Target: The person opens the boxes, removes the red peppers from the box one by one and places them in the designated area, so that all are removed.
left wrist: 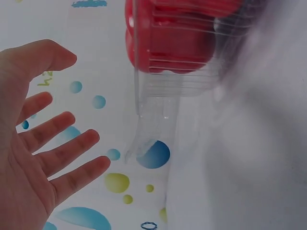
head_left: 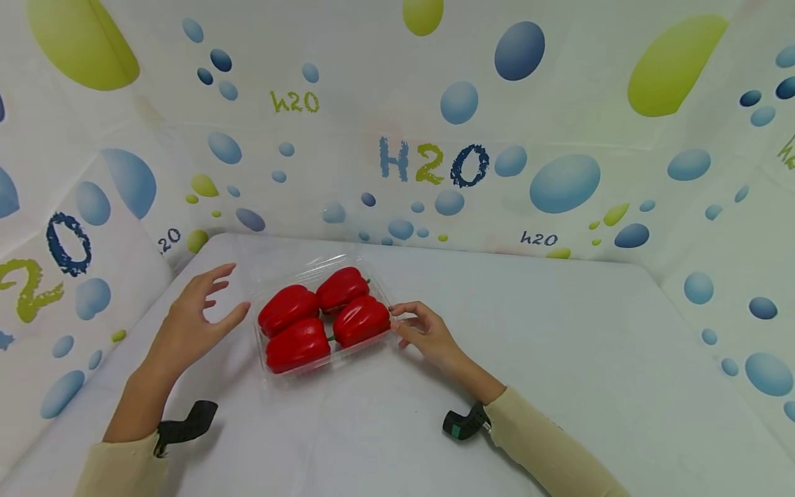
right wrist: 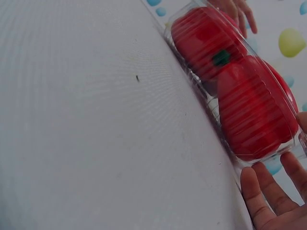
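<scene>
One clear plastic container is seen standing on the white table, a little left of the middle and towards the far edge. Four red bell peppers are packed inside it in two rows of two, under a closed transparent lid. Two hands are shown, one at each side of the container. The left hand is held just beside the container's left end with the fingers spread and relaxed and the thumb pointed towards the plastic; nothing is gripped by it, and in the left wrist view a gap is seen between its fingers and the container wall. The right hand is placed at the container's right end, its fingertips laid against the rim; the fingers are seen loosely extended rather than closed around the plastic. Two dark wrist mounts are worn, one on each forearm, above two cream sleeves. A backdrop printed with blue and green bubbles and "H2O" lettering is set around the table.
</scene>
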### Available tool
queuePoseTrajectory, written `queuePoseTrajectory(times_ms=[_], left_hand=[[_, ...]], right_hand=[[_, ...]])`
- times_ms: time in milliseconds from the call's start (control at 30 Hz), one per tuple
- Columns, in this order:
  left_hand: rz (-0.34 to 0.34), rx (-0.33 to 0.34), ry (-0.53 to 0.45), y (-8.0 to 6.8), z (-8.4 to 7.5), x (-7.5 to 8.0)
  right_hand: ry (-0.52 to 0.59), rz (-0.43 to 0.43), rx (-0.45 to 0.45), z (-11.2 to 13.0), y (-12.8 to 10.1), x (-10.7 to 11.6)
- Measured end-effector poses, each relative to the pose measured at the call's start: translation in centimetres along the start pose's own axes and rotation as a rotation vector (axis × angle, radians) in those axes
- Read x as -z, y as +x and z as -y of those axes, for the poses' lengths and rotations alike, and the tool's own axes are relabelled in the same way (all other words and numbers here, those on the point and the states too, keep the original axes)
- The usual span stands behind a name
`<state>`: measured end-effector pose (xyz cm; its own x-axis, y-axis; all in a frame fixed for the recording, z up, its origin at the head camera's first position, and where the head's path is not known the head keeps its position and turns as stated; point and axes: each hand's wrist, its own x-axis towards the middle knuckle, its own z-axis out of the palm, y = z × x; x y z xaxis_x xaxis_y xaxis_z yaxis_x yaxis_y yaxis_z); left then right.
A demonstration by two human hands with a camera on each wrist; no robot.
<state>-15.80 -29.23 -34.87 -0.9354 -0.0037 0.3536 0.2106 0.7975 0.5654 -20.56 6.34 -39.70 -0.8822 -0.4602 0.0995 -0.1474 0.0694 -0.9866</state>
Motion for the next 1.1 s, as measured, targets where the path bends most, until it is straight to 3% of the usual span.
queuePoseTrajectory(times_ms=[500,1100], left_hand=[[0.06,-0.003,0.015,0.0,0.9,-1.0],[0.05,-0.044,0.007,-1.1,0.5,-1.0]], right_hand=[[-0.009,-0.009,0.006,-0.2,0.1,0.1],[-0.021,-0.026,-0.029,0.2,0.1,-0.1]])
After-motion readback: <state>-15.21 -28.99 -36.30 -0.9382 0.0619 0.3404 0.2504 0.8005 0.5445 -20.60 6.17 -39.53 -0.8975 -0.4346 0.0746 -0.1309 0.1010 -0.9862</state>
